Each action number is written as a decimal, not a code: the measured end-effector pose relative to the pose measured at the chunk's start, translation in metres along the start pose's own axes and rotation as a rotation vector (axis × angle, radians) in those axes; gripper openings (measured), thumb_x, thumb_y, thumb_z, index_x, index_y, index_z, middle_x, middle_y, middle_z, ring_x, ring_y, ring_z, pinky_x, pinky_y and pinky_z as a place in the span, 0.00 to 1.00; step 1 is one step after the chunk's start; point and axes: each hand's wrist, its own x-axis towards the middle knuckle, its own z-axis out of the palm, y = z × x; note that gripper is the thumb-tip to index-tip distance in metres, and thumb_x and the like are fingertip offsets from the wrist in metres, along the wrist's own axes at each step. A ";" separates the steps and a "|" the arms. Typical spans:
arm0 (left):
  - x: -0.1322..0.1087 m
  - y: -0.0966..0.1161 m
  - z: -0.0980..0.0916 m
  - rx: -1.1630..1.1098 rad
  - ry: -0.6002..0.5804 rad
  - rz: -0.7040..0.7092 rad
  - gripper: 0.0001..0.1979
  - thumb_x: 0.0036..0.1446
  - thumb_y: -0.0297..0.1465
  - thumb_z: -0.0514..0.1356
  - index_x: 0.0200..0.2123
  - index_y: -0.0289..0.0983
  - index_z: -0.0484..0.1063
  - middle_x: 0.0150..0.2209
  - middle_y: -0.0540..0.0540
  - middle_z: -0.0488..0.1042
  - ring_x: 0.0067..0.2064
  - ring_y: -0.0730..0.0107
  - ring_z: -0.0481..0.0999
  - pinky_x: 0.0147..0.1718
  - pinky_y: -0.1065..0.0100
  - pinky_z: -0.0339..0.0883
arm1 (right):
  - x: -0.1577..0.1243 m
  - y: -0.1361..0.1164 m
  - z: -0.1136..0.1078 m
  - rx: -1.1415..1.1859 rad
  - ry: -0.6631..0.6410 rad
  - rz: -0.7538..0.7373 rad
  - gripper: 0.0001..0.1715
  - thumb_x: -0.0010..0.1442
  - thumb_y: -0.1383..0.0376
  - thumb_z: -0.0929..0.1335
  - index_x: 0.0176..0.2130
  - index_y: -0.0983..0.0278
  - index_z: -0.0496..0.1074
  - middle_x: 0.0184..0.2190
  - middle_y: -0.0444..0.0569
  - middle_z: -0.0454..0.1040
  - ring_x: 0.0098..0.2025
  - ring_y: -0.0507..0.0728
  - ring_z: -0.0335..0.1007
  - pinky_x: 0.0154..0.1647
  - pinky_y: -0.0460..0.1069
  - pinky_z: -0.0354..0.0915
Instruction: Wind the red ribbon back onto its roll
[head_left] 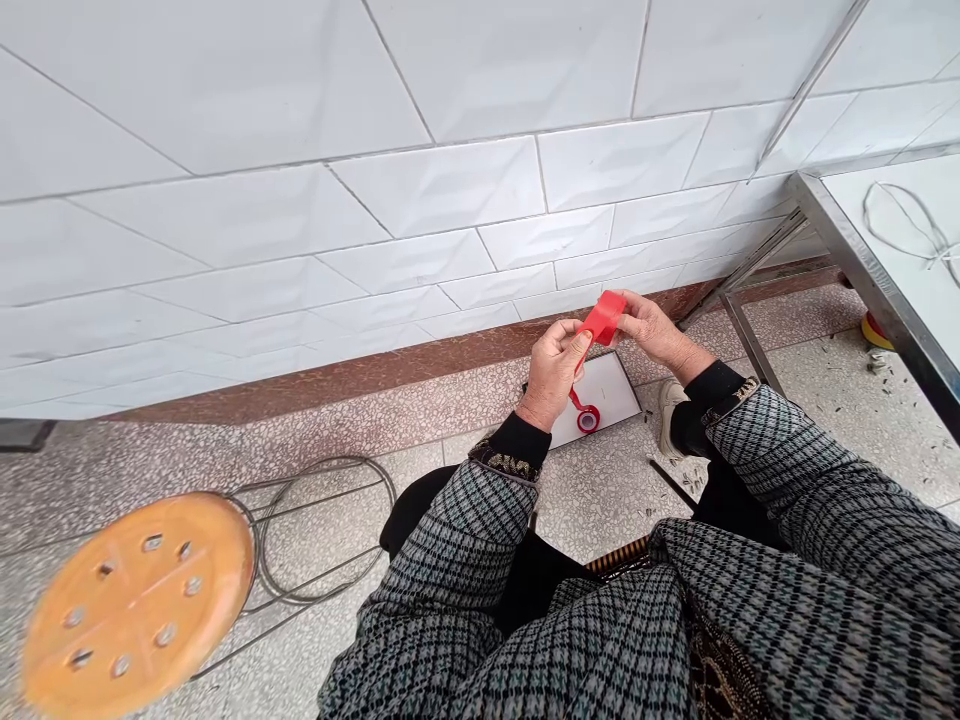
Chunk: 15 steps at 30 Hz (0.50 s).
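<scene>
My left hand (549, 372) has its thumb and fingers closed on a length of red tape (606, 316). At the tape's other end, the fingers of my right hand (654, 326) pinch it, so a wide red piece lies stretched between the hands. From below my left fingers a narrow, twisted red strip runs down to a tape roll (588, 419). Whether the roll hangs in the air or rests on the white rectangular panel (611, 385) behind it, I cannot tell. The panel has a dark edge and lies on the floor by the wall.
An orange round stool (142, 600) with holes in its seat and metal legs lies tipped at the left. At the right stands a metal-framed table (847, 225) with a coil of pale cable (926, 235). White tiled wall (450, 210) rises ahead; dark scraps litter the speckled floor.
</scene>
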 end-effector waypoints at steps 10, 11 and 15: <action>-0.004 -0.001 0.002 0.025 -0.119 -0.102 0.28 0.53 0.56 0.74 0.29 0.38 0.72 0.18 0.58 0.58 0.18 0.82 0.52 0.18 0.73 0.47 | 0.003 -0.001 -0.002 0.108 0.115 0.088 0.24 0.56 0.54 0.79 0.46 0.60 0.71 0.30 0.43 0.82 0.28 0.54 0.82 0.32 0.46 0.77; -0.003 -0.002 0.002 0.045 -0.119 -0.101 0.28 0.52 0.56 0.74 0.29 0.38 0.73 0.18 0.58 0.59 0.18 0.82 0.52 0.18 0.72 0.47 | 0.002 -0.001 0.001 0.132 0.114 0.112 0.22 0.57 0.56 0.78 0.46 0.61 0.72 0.31 0.43 0.83 0.28 0.53 0.82 0.32 0.46 0.76; 0.000 -0.002 0.001 0.125 -0.059 -0.044 0.27 0.53 0.56 0.73 0.28 0.37 0.74 0.19 0.57 0.59 0.19 0.81 0.52 0.18 0.73 0.45 | 0.001 -0.002 0.008 0.200 0.133 0.211 0.12 0.61 0.63 0.74 0.44 0.62 0.73 0.28 0.44 0.83 0.25 0.52 0.80 0.28 0.43 0.74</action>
